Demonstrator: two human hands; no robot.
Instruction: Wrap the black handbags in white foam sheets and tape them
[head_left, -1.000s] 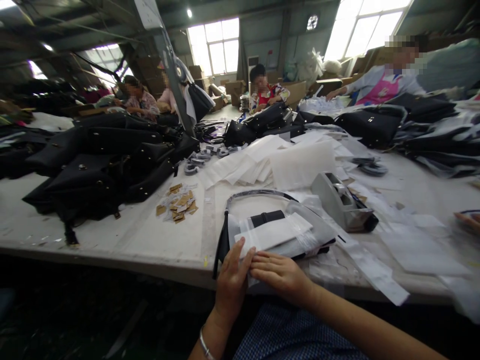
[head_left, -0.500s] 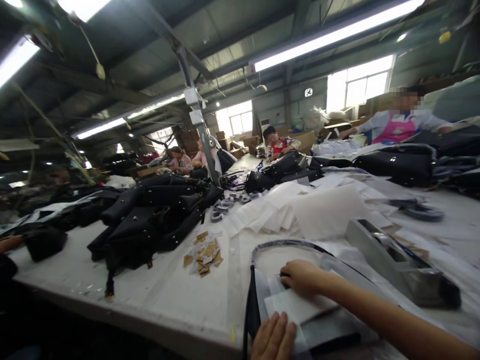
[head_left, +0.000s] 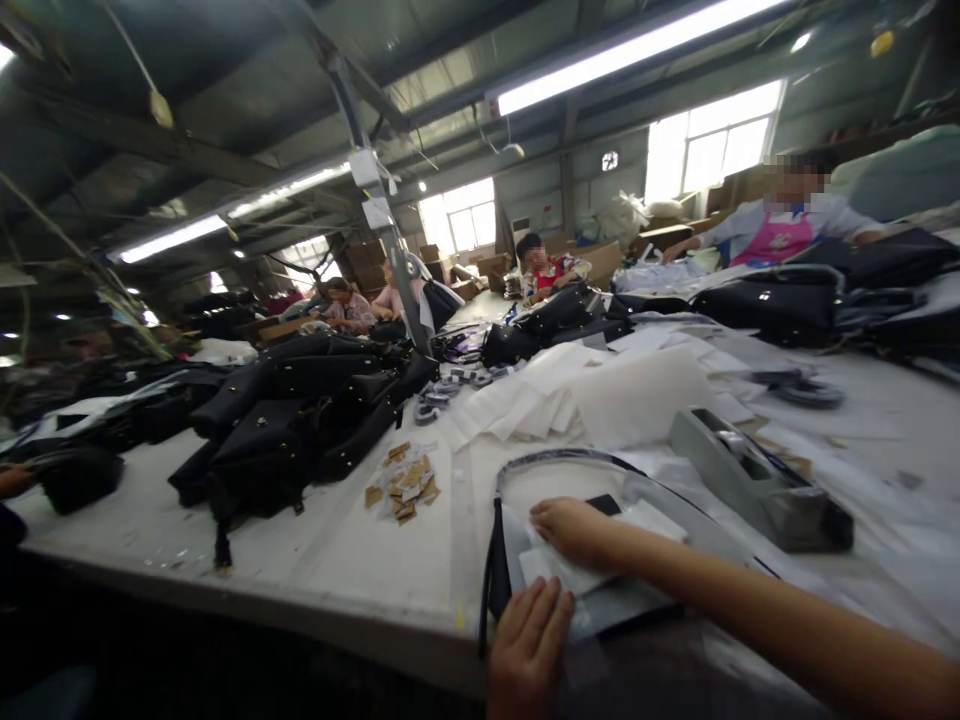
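Note:
A dark handbag (head_left: pixel 498 585) lies on the table in front of me, with its wrapped handle (head_left: pixel 559 458) arching away from me. Clear plastic and a white sheet (head_left: pixel 652 518) cover its upper face, and a small black piece (head_left: pixel 602 504) shows beside the sheet. My left hand (head_left: pixel 529 630) rests on the bag's near edge, fingers extended and holding nothing. Over the middle of the bag is my right hand (head_left: pixel 574 530), its fingers curled down against the plastic. What lies under those fingertips is hidden.
A grey tape dispenser (head_left: pixel 757 480) stands to the right. Beyond the bag lie white sheets (head_left: pixel 637 395); to the left are small brown tags (head_left: pixel 405 482) and piled black bags (head_left: pixel 270 450). People sit across the table, one in a pink apron (head_left: pixel 780 238). Another person's hand (head_left: pixel 15 480) is at far left.
My right hand has moved left across the bag, and more of the white sheet and the black piece now show behind it. My left hand stays at the near edge. The view has shifted slightly.

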